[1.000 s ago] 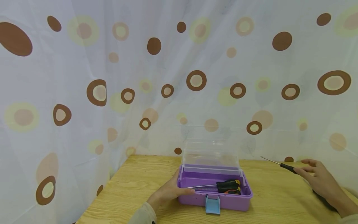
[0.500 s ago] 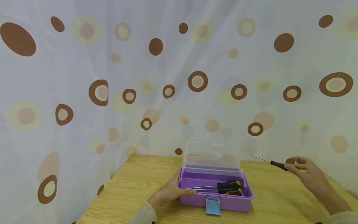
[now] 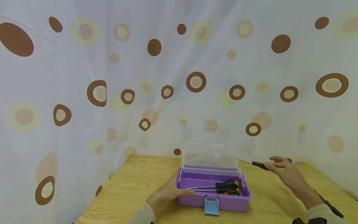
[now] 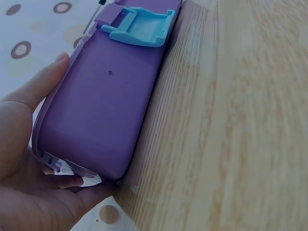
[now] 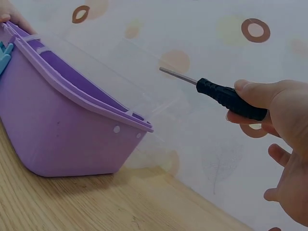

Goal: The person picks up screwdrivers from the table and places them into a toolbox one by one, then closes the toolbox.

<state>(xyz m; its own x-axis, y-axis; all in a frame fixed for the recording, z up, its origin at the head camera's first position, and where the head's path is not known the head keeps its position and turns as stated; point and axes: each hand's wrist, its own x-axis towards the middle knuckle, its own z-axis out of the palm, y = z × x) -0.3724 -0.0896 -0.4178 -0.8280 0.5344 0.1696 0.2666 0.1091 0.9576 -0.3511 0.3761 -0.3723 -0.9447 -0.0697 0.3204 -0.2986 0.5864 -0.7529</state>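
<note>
A purple toolbox (image 3: pixel 229 203) stands on the wooden table with its clear lid (image 3: pixel 209 152) raised at the back. My left hand (image 3: pixel 167 191) grips its left end, the thumb over the front rim and the fingers round the side. Inside lie several screwdrivers (image 3: pixel 225 186) with black handles, some marked yellow or orange, shafts pointing left. My right hand (image 3: pixel 291 175) pinches a small black-handled screwdriver (image 5: pixel 231 100) by the handle, between thumb and fingers. It is held in the air to the right of the box, its tip pointing left near the lid's right edge.
A light blue latch (image 3: pixel 211 206) hangs down at the front of the box. Behind the wooden table (image 3: pixel 134 180) hangs a white curtain (image 3: pixel 212 56) with brown and yellow circles. A dark strip-like thing (image 3: pixel 330 205) shows beside the right forearm.
My right hand has moved left with the small screwdriver, bringing it closer to the toolbox. The left hand keeps its grip on the box, which stays in place.
</note>
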